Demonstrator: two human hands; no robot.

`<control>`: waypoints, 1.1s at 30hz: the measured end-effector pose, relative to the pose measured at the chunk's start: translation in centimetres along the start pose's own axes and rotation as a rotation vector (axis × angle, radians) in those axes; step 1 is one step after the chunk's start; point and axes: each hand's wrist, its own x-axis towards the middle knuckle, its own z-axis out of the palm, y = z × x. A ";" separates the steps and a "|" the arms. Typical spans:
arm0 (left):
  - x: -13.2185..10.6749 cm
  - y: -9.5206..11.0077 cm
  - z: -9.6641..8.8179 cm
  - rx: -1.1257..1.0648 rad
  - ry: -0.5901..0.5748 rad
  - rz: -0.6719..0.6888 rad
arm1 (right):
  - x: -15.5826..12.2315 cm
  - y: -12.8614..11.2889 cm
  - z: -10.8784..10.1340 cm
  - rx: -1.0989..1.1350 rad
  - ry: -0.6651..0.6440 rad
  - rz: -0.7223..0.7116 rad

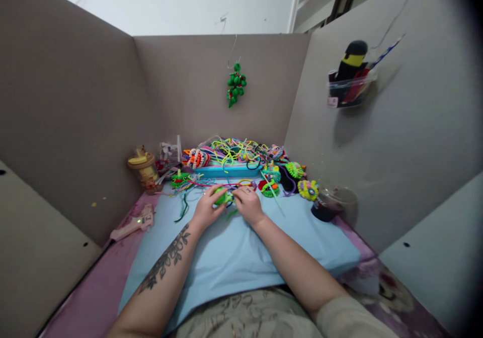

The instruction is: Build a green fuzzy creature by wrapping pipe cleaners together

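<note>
My left hand (207, 208) and my right hand (247, 204) meet over a light blue cloth (241, 247), both closed round a small bright green pipe-cleaner piece (222, 196) held between their fingertips. A loose green strand (183, 209) trails on the cloth to the left of my left hand. Just beyond the hands lie several finished fuzzy shapes, among them a green and red one (269, 188) and a yellow flower (308, 189).
A heap of coloured pipe cleaners (234, 153) sits behind a blue tray edge (226, 171). A yellow-lidded jar (144, 171) and a pink glue gun (133, 223) are at the left. A dark cup with a clear lid (332, 203) stands at the right. Grey partitions enclose the desk; a green ornament (236, 84) hangs on the back one.
</note>
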 end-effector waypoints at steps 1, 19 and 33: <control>0.0 0.0 0.0 -0.002 0.002 -0.002 | 0.0 0.0 0.1 0.023 0.014 0.002; 0.1 0.1 0.0 -0.098 0.054 -0.001 | 0.4 0.3 0.8 0.102 0.163 0.109; 0.3 -0.6 0.2 -0.139 0.127 -0.109 | -0.1 0.3 1.1 0.104 -0.015 0.017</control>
